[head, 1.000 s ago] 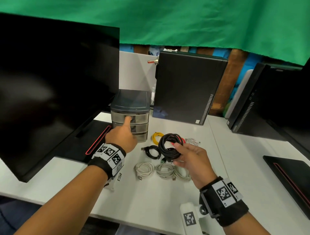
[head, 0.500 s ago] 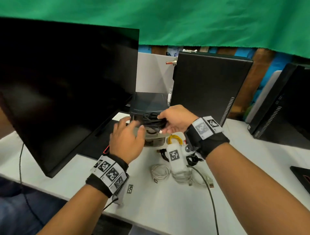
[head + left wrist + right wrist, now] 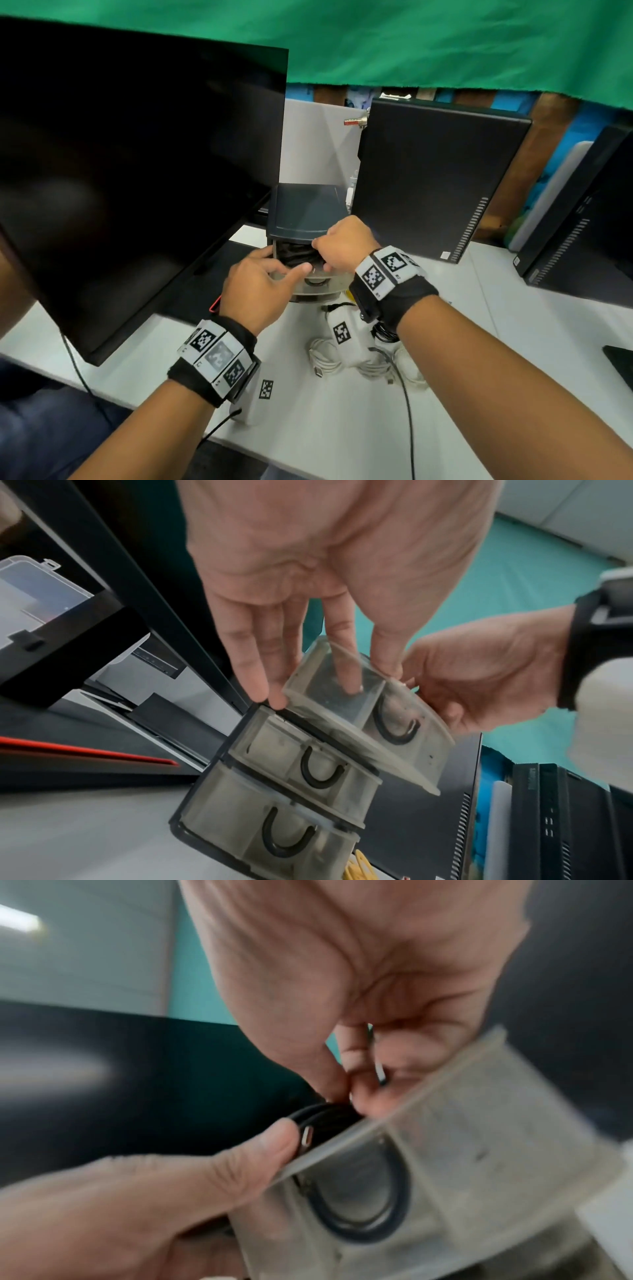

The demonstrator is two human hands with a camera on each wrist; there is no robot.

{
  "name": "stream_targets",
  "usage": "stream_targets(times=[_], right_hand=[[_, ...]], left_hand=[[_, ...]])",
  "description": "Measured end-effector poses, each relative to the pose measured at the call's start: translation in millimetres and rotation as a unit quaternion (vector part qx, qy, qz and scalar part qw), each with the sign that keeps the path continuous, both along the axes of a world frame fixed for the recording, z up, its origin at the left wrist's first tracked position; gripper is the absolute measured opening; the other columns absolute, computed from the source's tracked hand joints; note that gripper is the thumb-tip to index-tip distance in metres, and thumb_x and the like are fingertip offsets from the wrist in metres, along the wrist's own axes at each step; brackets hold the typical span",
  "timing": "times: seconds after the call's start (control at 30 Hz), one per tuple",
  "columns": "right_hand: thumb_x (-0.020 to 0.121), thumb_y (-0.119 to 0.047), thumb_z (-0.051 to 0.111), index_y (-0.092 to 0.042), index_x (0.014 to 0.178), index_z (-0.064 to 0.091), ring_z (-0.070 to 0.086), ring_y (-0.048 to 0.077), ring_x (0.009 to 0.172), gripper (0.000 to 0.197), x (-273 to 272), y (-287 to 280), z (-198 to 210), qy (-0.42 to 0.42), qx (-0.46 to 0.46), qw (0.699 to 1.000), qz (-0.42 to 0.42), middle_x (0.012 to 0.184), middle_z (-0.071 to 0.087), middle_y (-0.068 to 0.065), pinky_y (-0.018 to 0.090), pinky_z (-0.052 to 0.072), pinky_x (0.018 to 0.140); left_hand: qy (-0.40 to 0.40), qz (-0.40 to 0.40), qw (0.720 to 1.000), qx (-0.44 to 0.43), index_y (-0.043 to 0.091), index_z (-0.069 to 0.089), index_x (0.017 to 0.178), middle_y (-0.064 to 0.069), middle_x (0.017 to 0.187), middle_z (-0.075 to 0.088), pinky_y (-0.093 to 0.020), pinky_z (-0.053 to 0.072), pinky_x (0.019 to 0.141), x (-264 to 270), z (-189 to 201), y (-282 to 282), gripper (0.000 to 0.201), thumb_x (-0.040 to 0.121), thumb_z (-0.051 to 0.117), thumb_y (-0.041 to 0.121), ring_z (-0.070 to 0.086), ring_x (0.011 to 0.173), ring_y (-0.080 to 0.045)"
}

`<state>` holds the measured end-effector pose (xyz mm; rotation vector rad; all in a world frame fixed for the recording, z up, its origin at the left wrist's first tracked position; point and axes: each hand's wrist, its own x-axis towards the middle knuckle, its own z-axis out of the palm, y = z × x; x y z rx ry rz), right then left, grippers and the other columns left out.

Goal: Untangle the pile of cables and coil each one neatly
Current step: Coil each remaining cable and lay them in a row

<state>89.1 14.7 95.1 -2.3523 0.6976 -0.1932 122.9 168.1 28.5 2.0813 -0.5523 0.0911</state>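
The black coiled cable [image 3: 298, 254] sits in the open top drawer [image 3: 368, 712], pinched by the right hand [image 3: 346, 245]; the left hand [image 3: 255, 291], fingers straight, steadies the drawer. No writing is legible.

Both arms are reaching forward with the hands meeting close together, wrists wearing black bands with tag markers on them. The left hand [image 3: 255, 291] is sitting palm-down with its fingers [image 3: 250, 653] stretched out mostly straight and the thumb poking toward the right hand [image 3: 346, 245]. That one is curling its fingers down and pinching thumb against fingertips [image 3: 346, 1053] (pretty blurry in the wrist view though).
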Motion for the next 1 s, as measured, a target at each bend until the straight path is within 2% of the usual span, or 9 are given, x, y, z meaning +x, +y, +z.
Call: stream_targets(times=[0.17, 0.27, 0.37, 0.53, 0.6, 0.7, 0.83, 0.93, 1.0], right_hand=[[0.092, -0.042, 0.062, -0.015, 0.086, 0.068, 0.064, 0.023, 0.081, 0.028, -20.1, 8.5, 11.5, -0.007, -0.205, 0.977, 0.067, 0.083, 0.068, 0.003, 0.034, 0.055, 0.073], [0.091, -0.039, 0.066, -0.014, 0.074, 0.07, 0.065, 0.02, 0.077, 0.03, -22.6, 14.6, 10.6, -0.032, -0.178, 0.974, 0.138, 0.076, 0.069, 0.002, 0.031, 0.054, 0.069], [0.096, -0.037, 0.058, -0.011, 0.077, 0.073, 0.065, 0.021, 0.077, 0.036, -11.3, 16.1, 4.3, 0.007, -0.141, 0.976, 0.166, 0.078, 0.07, 0.006, 0.031, 0.051, 0.068], [0.101, -0.036, 0.052, -0.012, 0.084, 0.073, 0.065, 0.02, 0.076, 0.036, -4.5, 14.0, -5.7, 0.002, -0.074, 0.981, 0.182, 0.075, 0.069, 0.004, 0.033, 0.052, 0.071], [0.099, -0.033, 0.057, -0.016, 0.084, 0.075, 0.067, 0.017, 0.075, 0.029, -7.9, 10.2, -2.7, -0.061, -0.053, 0.982, 0.171, 0.075, 0.072, 0.002, 0.033, 0.055, 0.072], [0.097, -0.033, 0.06, -0.017, 0.075, 0.073, 0.067, 0.015, 0.071, 0.03, -14.4, 2.6, 2.5, -0.165, -0.036, 0.974, 0.15, 0.072, 0.071, 0.001, 0.036, 0.057, 0.073], [0.094, -0.032, 0.062, -0.012, 0.066, 0.067, 0.064, 0.02, 0.064, 0.035, -32.4, -21.1, -4.7, -0.307, -0.02, 0.951, 0.029, 0.061, 0.066, 0.003, 0.037, 0.056, 0.067], [0.092, -0.024, 0.062, -0.001, 0.059, 0.057, 0.05, 0.019, 0.054, 0.04, -51.5, -43.2, -26.3, -0.34, -0.019, 0.937, -0.081, 0.055, 0.054, 0.007, 0.036, 0.048, 0.058], [0.091, -0.022, 0.062, 0.001, 0.06, 0.058, 0.052, 0.028, 0.056, 0.039, -63.5, -53.6, -42.6, -0.297, 0.0, 0.95, -0.098, 0.057, 0.057, 0.012, 0.041, 0.054, 0.063]], left_hand=[[-0.019, 0.032, 0.999, -0.021, 0.035, 0.061, 0.048, 0.009, 0.105, 0.072, -0.036, 0.054, 0.084, 7.3, -6.0, -5.1, 0.043, 0.077, 0.065, 0.068, 0.065, 0.095, -0.009], [-0.011, 0.034, 0.999, 0.009, 0.031, 0.062, 0.05, 0.008, 0.118, 0.07, -0.031, 0.049, 0.086, 3.2, -1.0, -6.4, 0.041, 0.084, 0.067, 0.054, 0.064, 0.109, -0.012], [-0.009, 0.019, 1.0, 0.0, 0.029, 0.067, 0.057, 0.01, 0.126, 0.064, -0.03, 0.049, 0.086, -1.2, 1.3, -3.6, 0.032, 0.085, 0.073, 0.044, 0.063, 0.104, -0.009], [0.004, -0.012, 1.0, -0.007, 0.032, 0.07, 0.065, 0.018, 0.122, 0.063, -0.036, 0.053, 0.088, 2.6, -0.9, -0.1, 0.029, 0.075, 0.073, 0.06, 0.064, 0.102, -0.011], [0.0, -0.022, 1.0, 0.008, 0.038, 0.069, 0.069, 0.011, 0.132, 0.062, -0.04, 0.054, 0.09, 4.6, -2.9, -0.3, 0.039, 0.065, 0.066, 0.077, 0.063, 0.109, -0.011], [0.0, -0.019, 1.0, 0.003, 0.031, 0.068, 0.061, 0.009, 0.128, 0.064, -0.04, 0.052, 0.093, 6.9, -4.7, -1.4, 0.047, 0.071, 0.061, 0.077, 0.06, 0.116, -0.009], [0.004, -0.023, 0.999, -0.033, 0.009, 0.072, 0.064, 0.014, 0.103, 0.068, -0.035, 0.049, 0.094, 12.8, -3.1, -0.9, 0.049, 0.095, 0.059, 0.044, 0.06, 0.119, -0.009], [-0.007, -0.01, 1.0, -0.029, 0.031, 0.077, 0.07, 0.009, 0.122, 0.068, -0.037, 0.05, 0.093, 10.2, 0.4, -0.5, 0.026, 0.091, 0.065, 0.04, 0.064, 0.106, -0.012], [-0.008, -0.006, 0.999, -0.052, 0.038, 0.075, 0.074, 0.012, 0.112, 0.071, -0.038, 0.054, 0.088, 5.5, 2.2, -1.3, 0.016, 0.088, 0.067, 0.039, 0.065, 0.093, -0.011]])
